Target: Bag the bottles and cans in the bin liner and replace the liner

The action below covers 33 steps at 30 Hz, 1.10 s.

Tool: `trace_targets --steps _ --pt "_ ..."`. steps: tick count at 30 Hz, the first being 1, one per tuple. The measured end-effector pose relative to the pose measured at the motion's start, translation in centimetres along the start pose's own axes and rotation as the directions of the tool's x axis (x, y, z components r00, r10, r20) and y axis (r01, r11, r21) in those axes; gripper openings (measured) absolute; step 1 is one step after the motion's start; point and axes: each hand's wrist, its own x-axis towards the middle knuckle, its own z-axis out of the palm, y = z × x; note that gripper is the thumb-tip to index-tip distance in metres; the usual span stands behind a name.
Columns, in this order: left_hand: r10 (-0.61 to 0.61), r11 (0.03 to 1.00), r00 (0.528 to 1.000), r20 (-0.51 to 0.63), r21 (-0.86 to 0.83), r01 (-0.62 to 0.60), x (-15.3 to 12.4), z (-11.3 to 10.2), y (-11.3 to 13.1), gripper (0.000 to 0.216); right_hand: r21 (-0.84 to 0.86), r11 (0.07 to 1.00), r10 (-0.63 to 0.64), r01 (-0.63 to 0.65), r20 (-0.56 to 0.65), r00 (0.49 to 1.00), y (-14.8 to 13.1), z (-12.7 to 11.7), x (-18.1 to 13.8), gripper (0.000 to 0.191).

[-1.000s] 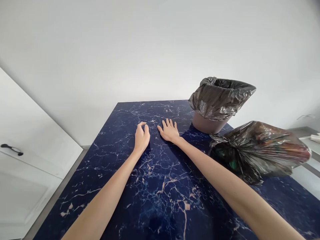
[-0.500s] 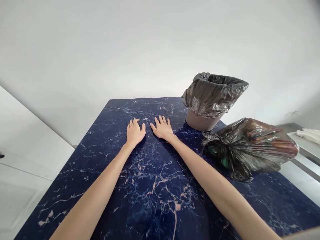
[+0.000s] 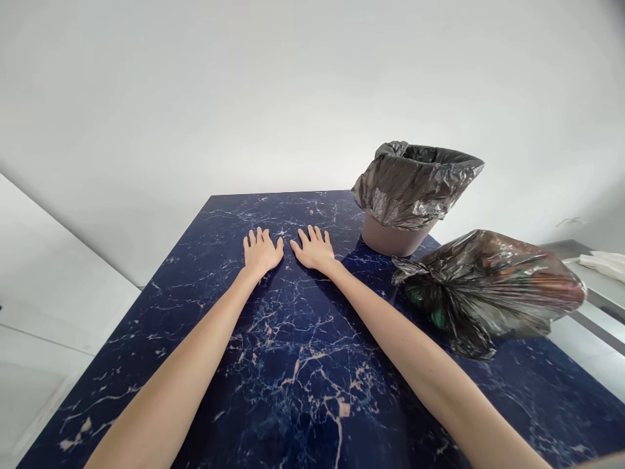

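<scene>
The bin [image 3: 394, 240] stood on the table [image 3: 288, 404], near the table's far edge, its brown lower wall showing under a dark plastic liner [image 3: 415, 192]. The liner was folded out over the rim and hung loosely around the outside, with its mouth spread wide at the top.

To the left of the bin, the person's right hand [image 3: 313, 249] lay palm down on the table, its fingers spread apart and its thumb held out to the side. Farther left of the bin lay the left hand [image 3: 262, 251], also palm down with its fingers apart. The two thumbs pointed toward each other, near but not touching. Both hands stood clear of the bin, the right one being the closer.

In front of the bin and to its right, a tied rubbish bag [image 3: 508, 286] lay on its side on the table. Its gathered end was turned toward the base of the bin; whether the two touched could not be told. Through the thin dark plastic, something green showed near the gathered end and something reddish toward the opposite end.

Behind the bin rose a pale wall [image 3: 254, 91]. Well to the right of the bin, beyond the bag, lay something white and cloth-like [image 3: 605, 263].
</scene>
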Motion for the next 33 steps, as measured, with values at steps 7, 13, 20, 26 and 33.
trace_targets --steps 7,13,20,26,33 --pt "-0.008 0.999 1.0 0.025 0.038 0.007 0.0 0.4 0.1 0.078 0.003 1.0 0.009 -0.009 0.007 1.0 0.0 0.0 0.2 0.076" --pt "-0.008 1.0 1.0 0.003 0.022 0.008 0.1 0.8 -0.1 0.078 -0.001 1.0 0.009 -0.009 -0.005 1.0 -0.1 0.1 0.2 0.076" --pt "-0.018 1.0 1.0 -0.012 -0.001 0.018 0.2 1.2 -0.3 0.077 0.001 1.0 0.01 -0.01 -0.004 1.0 -0.1 0.1 0.1 0.076" --pt "-0.02 1.0 1.0 -0.004 0.006 0.02 -0.1 1.0 -0.1 0.077 0.005 1.0 0.015 -0.015 -0.008 1.0 -0.3 0.1 -0.1 0.075" --pt "-0.019 1.0 1.0 -0.002 0.014 0.019 -0.6 0.7 0.0 0.078 0.007 1.0 0.02 -0.02 -0.015 1.0 -0.4 0.3 0.0 0.076"
